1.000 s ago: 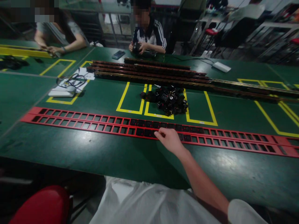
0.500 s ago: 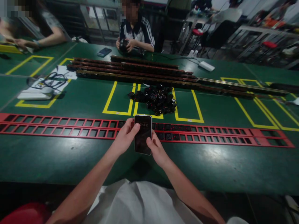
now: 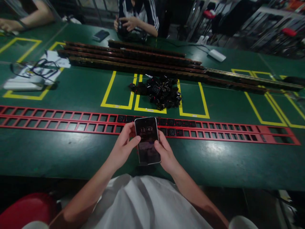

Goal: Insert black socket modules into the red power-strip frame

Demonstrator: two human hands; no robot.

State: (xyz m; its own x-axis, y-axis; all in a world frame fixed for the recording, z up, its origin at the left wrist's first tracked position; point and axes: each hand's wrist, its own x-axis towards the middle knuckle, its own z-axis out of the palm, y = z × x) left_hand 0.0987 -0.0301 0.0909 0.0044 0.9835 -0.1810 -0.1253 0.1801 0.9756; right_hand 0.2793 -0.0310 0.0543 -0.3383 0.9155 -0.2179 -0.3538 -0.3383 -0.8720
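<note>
Both of my hands hold a smartphone (image 3: 147, 140) above the near edge of the green table (image 3: 71, 156); its lit screen reads 12:42. My left hand (image 3: 123, 147) grips its left side with the thumb on the screen. My right hand (image 3: 165, 153) grips its right side. Just beyond the phone lie two long red slotted strips (image 3: 59, 119), side by side across the table; a few middle slots hold black parts. A pile of small black parts (image 3: 159, 91) sits farther back between yellow tape boxes.
Several long dark rails (image 3: 133, 62) lie across the far half of the table. A white box with tangled cables (image 3: 26, 81) is at the left. Two other people sit at the far side; one handles a dark object (image 3: 124, 27). A red stool (image 3: 28, 211) stands at lower left.
One second ago only my right hand showed, resting on the red strip. The phone then came up in both hands and now sits slightly lower and nearer, with the view tilted downward.
</note>
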